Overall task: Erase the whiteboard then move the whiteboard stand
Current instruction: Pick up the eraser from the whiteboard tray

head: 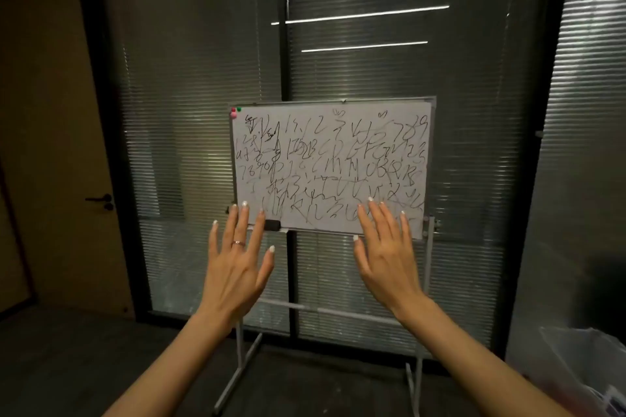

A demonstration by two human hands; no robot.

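While the whiteboard [332, 166] on its stand [427, 281] remains covered in scribbles, we raise our left hand [237, 267] and right hand [386, 257] with fingers spread and empty, so we judge erasing unbegun, and next is grasping the eraser [272, 225] at its lower-left edge.

The room is dim and the picture soft and grainy. Strip lights glare as reflections in the glass wall [355, 44]. Straight lines bow at the edges.
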